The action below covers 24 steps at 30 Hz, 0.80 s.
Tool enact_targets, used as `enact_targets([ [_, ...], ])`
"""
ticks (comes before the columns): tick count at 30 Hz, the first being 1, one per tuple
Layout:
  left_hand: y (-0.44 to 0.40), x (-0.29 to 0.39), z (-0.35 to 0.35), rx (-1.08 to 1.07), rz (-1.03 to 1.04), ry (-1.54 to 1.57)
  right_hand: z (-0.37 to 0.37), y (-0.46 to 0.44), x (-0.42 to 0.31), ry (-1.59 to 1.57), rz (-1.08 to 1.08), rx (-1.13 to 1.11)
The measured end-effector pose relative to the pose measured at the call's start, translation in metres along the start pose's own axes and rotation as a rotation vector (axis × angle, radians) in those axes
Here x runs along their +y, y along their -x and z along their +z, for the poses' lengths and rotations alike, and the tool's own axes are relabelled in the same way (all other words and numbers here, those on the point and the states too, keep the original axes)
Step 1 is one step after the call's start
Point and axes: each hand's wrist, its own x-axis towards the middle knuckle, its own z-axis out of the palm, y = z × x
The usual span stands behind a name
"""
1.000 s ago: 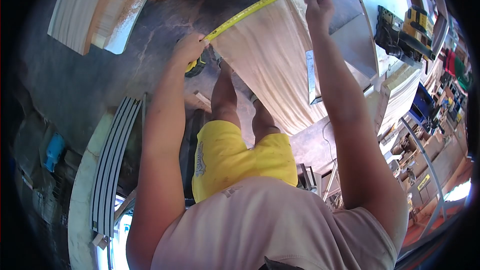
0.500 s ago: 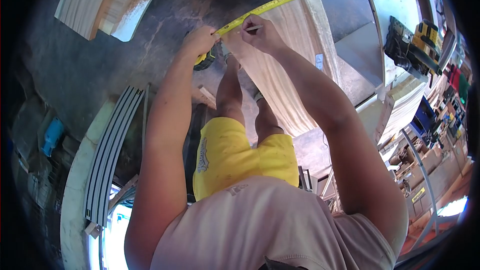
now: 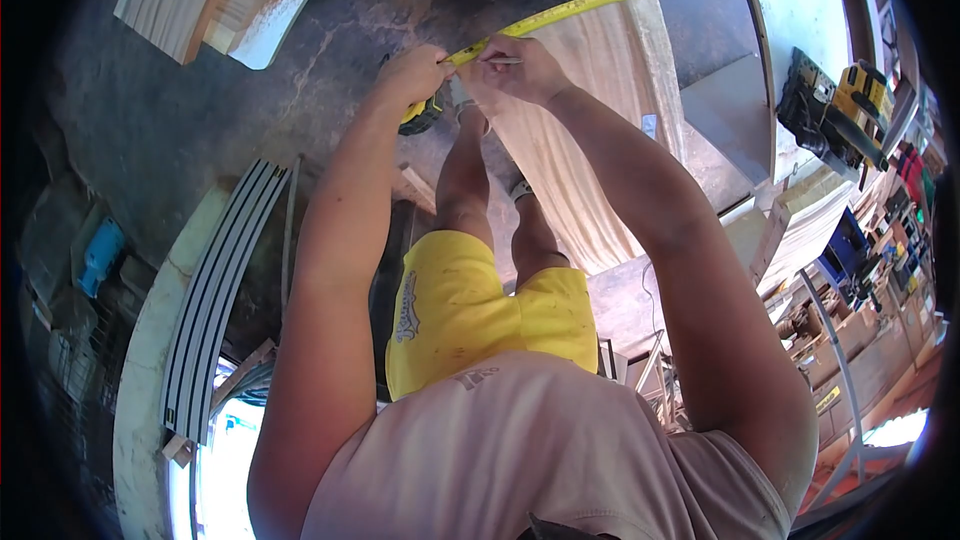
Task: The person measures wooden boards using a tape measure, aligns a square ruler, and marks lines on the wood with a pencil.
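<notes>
My left hand [image 3: 412, 77] is closed around a yellow-and-black tape measure [image 3: 424, 116], with the case hanging below my fingers. From it the yellow blade [image 3: 570, 9] runs out along the end edge of a pale wood-grained board [image 3: 590, 70], its hooked tip at the board's far corner. A short pencil-like marker [image 3: 506, 60] is pinched in my right hand [image 3: 530, 68], which rests at the board's near corner beside the blade. The marker's point is hidden by my fingers.
A yellow-and-black power tool [image 3: 850, 110] sits on the pale worktop at right. Stacked boards [image 3: 190, 0] lie upper left, and striped strips [image 3: 225, 300] lean at left. A teal tool [image 3: 101, 258] is further left. My feet stand beside the board.
My right hand has slid slightly along the blade toward my left hand, and the two are closer together. The view has shifted a little. Both grips are unchanged.
</notes>
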Motion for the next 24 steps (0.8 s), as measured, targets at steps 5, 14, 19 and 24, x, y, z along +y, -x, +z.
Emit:
enact_targets([
  [5, -0.003, -0.001, 0.001, -0.014, -0.002, 0.008, 0.0, 0.0, 0.001, 0.0, -0.012, 0.032],
  [14, -0.002, 0.0, 0.001, -0.014, -0.009, -0.008, 0.003, -0.003, 0.005, -0.024, -0.035, 0.063],
  [19, -0.001, 0.001, 0.0, -0.014, -0.023, -0.008, 0.002, -0.004, 0.008, -0.029, -0.022, 0.042],
  [24, -0.002, 0.0, 0.001, -0.02, -0.023, -0.008, 0.002, -0.005, 0.011, -0.018, -0.045, 0.037],
])
